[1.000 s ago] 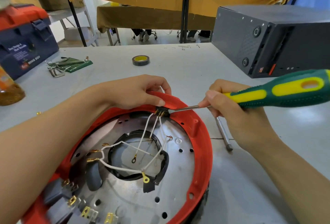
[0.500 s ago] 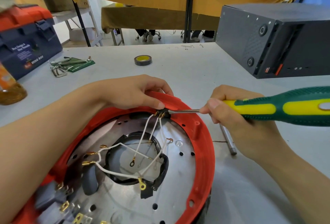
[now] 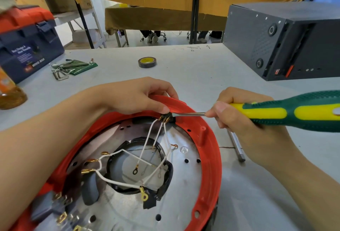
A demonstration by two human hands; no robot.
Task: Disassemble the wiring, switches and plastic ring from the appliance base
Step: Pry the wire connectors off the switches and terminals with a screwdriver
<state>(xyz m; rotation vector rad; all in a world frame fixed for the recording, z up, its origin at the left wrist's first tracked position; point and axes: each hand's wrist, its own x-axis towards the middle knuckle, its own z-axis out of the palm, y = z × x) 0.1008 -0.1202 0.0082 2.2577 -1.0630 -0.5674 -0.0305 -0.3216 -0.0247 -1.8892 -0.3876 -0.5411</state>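
The appliance base [image 3: 184, 181] lies upside down before me, a silver metal plate ringed by a red plastic ring [image 3: 211, 157]. White wires [image 3: 147, 149] with brass terminals run from a small black switch [image 3: 168, 117] at the ring's far edge to the centre opening. My left hand [image 3: 139, 96] grips the far rim of the ring, thumb pressed beside the switch. My right hand [image 3: 239, 118] holds a green and yellow screwdriver [image 3: 294, 113], its tip touching the switch. More grey switches [image 3: 55, 210] with brass tabs sit blurred at the lower left.
A tape roll [image 3: 147, 62] and hex keys [image 3: 62, 70] on a green pouch lie further back on the grey table. A blue and red toolbox [image 3: 27, 46] stands far left, a dark computer case [image 3: 283, 41] far right. A metal rod [image 3: 236, 146] lies under my right hand.
The screwdriver handle has dropped from tilted up to nearly level while its tip stays at the switch. My left hand keeps its hold on the ring.
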